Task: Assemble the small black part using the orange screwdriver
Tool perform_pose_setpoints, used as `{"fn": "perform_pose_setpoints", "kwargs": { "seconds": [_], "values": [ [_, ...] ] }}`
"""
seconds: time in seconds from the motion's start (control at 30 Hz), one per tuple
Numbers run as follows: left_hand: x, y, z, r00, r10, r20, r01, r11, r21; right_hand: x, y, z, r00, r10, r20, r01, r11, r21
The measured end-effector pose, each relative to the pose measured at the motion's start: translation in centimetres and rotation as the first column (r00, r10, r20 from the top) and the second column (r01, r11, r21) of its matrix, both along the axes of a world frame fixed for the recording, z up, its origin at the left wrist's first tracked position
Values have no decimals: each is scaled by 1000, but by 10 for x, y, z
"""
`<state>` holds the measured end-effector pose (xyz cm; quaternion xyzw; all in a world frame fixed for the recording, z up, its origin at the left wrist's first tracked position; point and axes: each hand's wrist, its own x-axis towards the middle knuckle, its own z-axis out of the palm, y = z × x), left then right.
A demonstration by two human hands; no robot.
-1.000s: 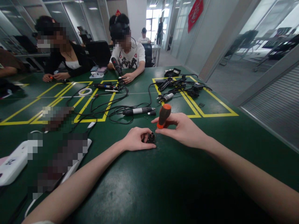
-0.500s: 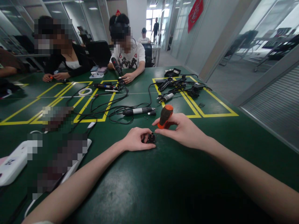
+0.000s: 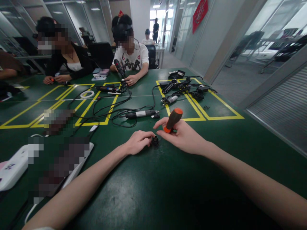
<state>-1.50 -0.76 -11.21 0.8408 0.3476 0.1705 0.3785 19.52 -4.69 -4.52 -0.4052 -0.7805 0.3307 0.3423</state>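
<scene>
My right hand (image 3: 184, 137) is closed round a screwdriver (image 3: 173, 119) with an orange and black handle, tilted to the right, its tip hidden behind the fingers. My left hand (image 3: 138, 142) rests on the green table (image 3: 148, 191) and pinches a small black round part (image 3: 155, 141) that stands on the surface between the two hands. The screwdriver's lower end points down toward that part.
Black cables and a black and silver tool (image 3: 141, 114) lie just beyond my hands inside yellow taped squares. More black tools (image 3: 182, 87) lie at the far right. A white power strip (image 3: 14, 167) sits at the left edge. Two people sit across the table.
The screwdriver handle has tipped further to the right and my right hand has shifted slightly right. My left hand stays on the black part.
</scene>
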Motion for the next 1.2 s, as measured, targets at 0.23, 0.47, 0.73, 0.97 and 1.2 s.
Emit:
{"fn": "perform_pose_setpoints", "kwargs": {
  "seconds": [0.23, 0.47, 0.73, 0.97, 1.2],
  "values": [
    [3, -1, 1, 997, 46, -55, -47, 999, -8, 2, -1, -3, 999, 6, 40, -5, 1000, -19],
    [3, -1, -1, 999, 38, -38, -37, 999, 22, 1, 0, -5, 996, 0, 88, 2, 1000, -20],
    [4, -1, -4, 998, 47, -37, -45, 997, 60, -4, -1, -3, 1000, -5, -13, 4, 995, -102],
    [4, -1, -6, 997, 53, -52, -49, 996, 69, -6, 2, -5, 1000, -23, -19, 22, 998, -56],
    [4, -2, -4, 998, 40, -46, -37, 997, 63, -3, 1, -5, 1000, -17, 20, 18, 999, -33]
  ]
}}
